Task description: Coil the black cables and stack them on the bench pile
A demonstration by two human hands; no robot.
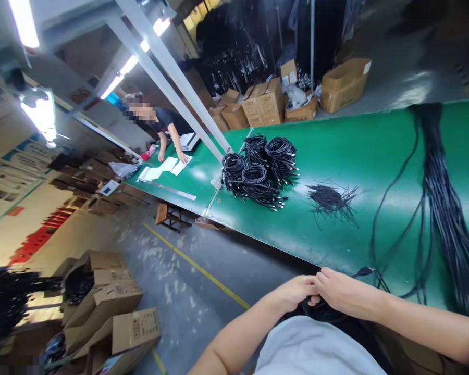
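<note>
My left hand (297,292) and my right hand (334,287) meet at the table's near edge, close to my body. The fingers of both are closed together around a coiled black cable (330,311), which is mostly hidden beneath them. Beside my right wrist a black cable plug (364,271) sticks out over the green table (336,146). Further right a thick bundle of long black cables (441,192) stretches across the tabletop, with several loose strands looping out of it. Beyond my hands lies a loose pile of thin black ties (330,200).
Several coiled cable bundles (256,174) are heaped left of the ties, by a white metal post (180,78). At the far end a person (168,122) handles white papers (168,164). Cardboard boxes (136,330) stand on the floor at left, others (346,86) behind the table.
</note>
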